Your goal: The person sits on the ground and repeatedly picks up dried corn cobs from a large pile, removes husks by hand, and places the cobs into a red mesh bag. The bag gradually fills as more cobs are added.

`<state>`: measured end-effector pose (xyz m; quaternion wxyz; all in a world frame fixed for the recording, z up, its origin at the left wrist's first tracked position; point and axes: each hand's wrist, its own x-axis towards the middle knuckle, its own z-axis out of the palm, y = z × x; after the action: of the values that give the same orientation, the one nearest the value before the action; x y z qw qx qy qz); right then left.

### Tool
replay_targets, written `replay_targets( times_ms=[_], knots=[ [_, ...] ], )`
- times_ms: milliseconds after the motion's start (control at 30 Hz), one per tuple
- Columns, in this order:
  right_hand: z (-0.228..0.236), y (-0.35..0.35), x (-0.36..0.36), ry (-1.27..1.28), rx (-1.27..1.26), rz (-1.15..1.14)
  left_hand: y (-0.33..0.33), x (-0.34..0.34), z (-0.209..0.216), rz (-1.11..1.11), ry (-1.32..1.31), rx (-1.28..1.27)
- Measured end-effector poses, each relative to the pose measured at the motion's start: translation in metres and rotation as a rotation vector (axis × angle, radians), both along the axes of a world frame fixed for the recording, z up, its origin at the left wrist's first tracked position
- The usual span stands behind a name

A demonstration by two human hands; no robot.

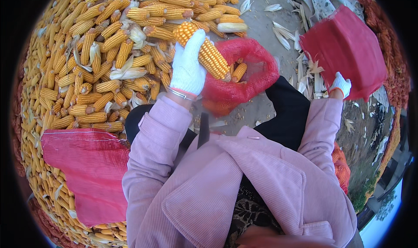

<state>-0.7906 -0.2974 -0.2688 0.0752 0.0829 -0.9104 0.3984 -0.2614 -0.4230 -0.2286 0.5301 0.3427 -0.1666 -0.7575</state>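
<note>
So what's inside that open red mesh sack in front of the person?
Inside the red sack, at least one loose cob shows. The held cob in the left hand covers part of the opening, and the sack's front wall hides whatever lies deeper.

The left grip [188, 67] in its white knitted glove covers part of the long yellow ear of corn [214, 61], while the wall of the red mesh sack [266, 72] hides most of its contents beyond a few small yellow ears [239, 72]. Whether the white-gloved right grip [340, 85] touches the flat red mesh bag [348, 52] beside it cannot be told. The fisheye's dark rim cuts off the heap of yellow corn ears [100, 69], and the pink corduroy sleeve [320, 130] partly covers an orange-red mesh sack [342, 167].
</note>
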Motion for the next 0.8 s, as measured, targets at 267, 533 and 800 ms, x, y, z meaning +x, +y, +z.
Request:
replay_targets(
  times_ms=[267,533,800],
  knots=[
    [0.048,-0.045,0.224,-0.385,-0.13,1.308,0.031,-0.035,-0.019,-0.111,-0.048,-0.005],
    [0.018,-0.05,0.279,-0.195,0.588,1.66,0.039,-0.027,-0.062,-0.357,-1.363,-0.334],
    [-0.009,-0.059,0.274,0.093,1.093,1.548,0.016,-0.02,-0.126,-0.674,-1.722,-0.073]
  ],
)
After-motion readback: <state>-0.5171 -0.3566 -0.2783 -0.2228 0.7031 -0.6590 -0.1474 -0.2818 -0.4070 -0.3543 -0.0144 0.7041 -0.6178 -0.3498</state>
